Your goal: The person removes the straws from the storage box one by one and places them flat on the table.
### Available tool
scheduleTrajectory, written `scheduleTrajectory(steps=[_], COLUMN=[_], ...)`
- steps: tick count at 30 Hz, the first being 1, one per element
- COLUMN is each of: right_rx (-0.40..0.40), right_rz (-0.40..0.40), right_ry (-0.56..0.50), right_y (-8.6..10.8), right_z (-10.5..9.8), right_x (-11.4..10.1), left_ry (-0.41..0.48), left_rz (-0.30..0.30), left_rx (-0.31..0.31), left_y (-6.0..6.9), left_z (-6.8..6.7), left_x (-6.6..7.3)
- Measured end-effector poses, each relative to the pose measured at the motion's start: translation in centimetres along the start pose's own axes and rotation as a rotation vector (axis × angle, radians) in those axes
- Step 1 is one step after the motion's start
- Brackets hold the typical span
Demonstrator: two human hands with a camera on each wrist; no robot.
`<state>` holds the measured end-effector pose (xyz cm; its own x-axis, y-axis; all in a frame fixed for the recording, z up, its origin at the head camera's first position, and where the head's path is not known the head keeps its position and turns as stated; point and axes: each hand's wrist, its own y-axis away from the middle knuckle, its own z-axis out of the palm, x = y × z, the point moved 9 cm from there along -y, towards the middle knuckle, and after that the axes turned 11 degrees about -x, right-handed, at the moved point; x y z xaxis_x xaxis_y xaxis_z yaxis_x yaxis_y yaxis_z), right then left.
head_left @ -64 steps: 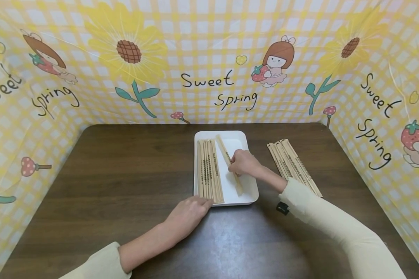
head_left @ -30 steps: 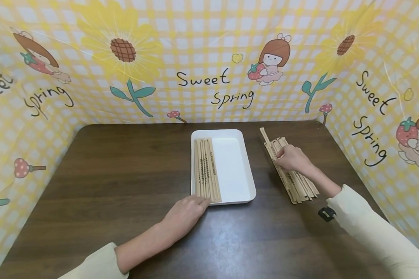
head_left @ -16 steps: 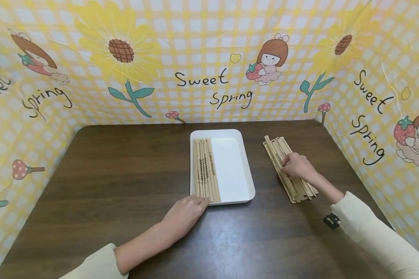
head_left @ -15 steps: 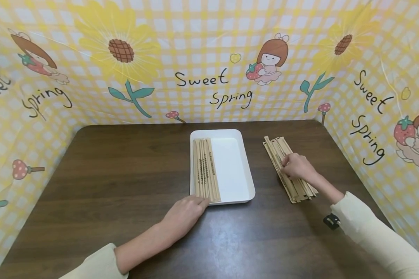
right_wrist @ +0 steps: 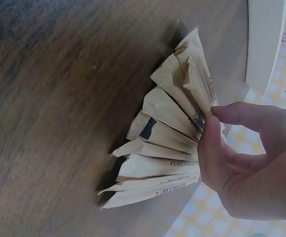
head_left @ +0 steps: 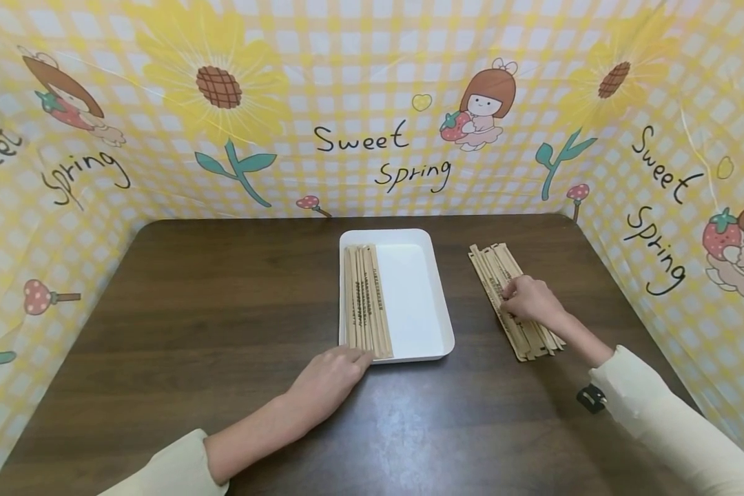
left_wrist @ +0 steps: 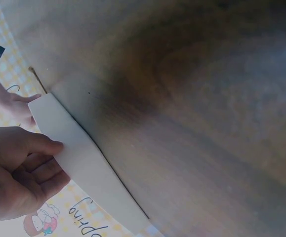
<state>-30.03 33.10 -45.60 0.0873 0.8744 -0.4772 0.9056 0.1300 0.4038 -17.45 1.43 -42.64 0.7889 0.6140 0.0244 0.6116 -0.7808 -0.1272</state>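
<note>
The left hand [head_left: 331, 379] grips the white tray [head_left: 415, 303] at its near left corner, thumb against the rim and fingers bent beside it. The right hand [head_left: 529, 300], to the right of the tray, pinches one paper packet [right_wrist: 197, 86] between thumb and forefinger (the right wrist view shows the two tips meeting on it), its other fingers curled beneath. That packet is on the loose bundle [head_left: 490, 275], which lies fanned on the tabletop [head_left: 223, 331] to the right of the tray and apart from it. A second row of packets [head_left: 368, 303] lies inside the tray along its left wall. The left forearm slants up to the tray from the near left; the right forearm reaches in from the near right, wrist above the bundle's near end.
</note>
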Motion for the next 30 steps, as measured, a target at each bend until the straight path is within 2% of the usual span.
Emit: scheduleTrajectory(steps=[5, 8, 10, 13, 16, 22, 30], right_rx=[0.021, 0.092, 0.154, 0.226, 0.250, 0.259, 0.390], right_rz=[0.010, -0.047, -0.129, -0.299, -0.433, -0.616, -0.879], right_ry=[0.038, 0.085, 0.111, 0.135, 0.164, 0.250, 0.342], right_y=[0.4, 0.9, 1.4, 2.2, 3.1, 5.6, 9.2], right_z=[-0.3, -0.7, -0.9, -0.4, 0.7, 3.6, 6.2], right_x=[0.0, -0.9, -2.2, -4.7, -6.9, -10.3, -13.1], left_ry=[-0.005, -0.007, -0.006, -0.003, 0.003, 0.005, 0.003], left_rz=[-0.002, 0.000, 0.001, 0.000, -0.001, -0.003, -0.007], left_rx=[-0.005, -0.005, -0.005, -0.008, -0.015, -0.016, -0.010], left_y=[-0.1, -0.1, -0.1, 0.0, 0.0, 0.0, 0.0], left_z=[0.0, 0.0, -0.1, 0.0, 0.0, 0.1, 0.2], left_x=[0.0, -0.1, -0.1, -0.1, 0.0, 0.0, 0.0])
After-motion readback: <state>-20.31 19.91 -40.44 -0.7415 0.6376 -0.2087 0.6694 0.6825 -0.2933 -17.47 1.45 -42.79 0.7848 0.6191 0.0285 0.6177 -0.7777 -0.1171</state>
